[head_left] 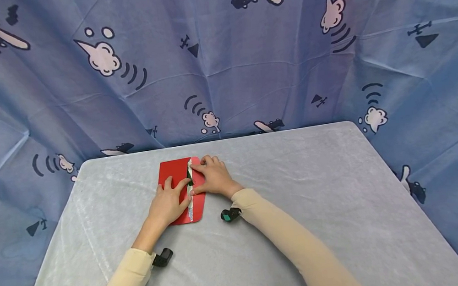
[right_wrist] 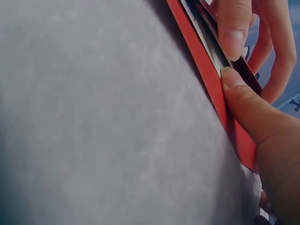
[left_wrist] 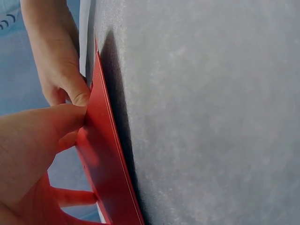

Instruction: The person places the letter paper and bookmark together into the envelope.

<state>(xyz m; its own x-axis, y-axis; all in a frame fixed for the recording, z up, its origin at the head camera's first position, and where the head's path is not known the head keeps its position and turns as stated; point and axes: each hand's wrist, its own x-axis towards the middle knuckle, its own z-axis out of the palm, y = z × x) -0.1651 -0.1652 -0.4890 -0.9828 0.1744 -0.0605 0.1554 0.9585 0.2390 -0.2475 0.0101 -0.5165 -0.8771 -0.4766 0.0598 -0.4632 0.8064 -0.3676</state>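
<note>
A red envelope (head_left: 175,169) lies on the table toward the far left, its lighter red flap (head_left: 198,214) folded out to the right. Whitish, partly shiny paper-like contents (head_left: 191,211) show as a narrow strip along the mouth, with a dark green patch near the middle. My left hand (head_left: 167,204) rests on the envelope's body, fingers spread, thumb and forefinger close to the mouth. From the right, my right hand (head_left: 214,177) reaches over the flap, thumb and forefinger apart. In the right wrist view the right thumb (right_wrist: 243,96) touches the strip beside the left thumb (right_wrist: 233,40).
A light grey cloth covers the table (head_left: 300,191). Behind it hangs a blue curtain (head_left: 221,61) printed with planes and clouds. Small black devices sit at the left cuff (head_left: 163,257) and right cuff (head_left: 230,214).
</note>
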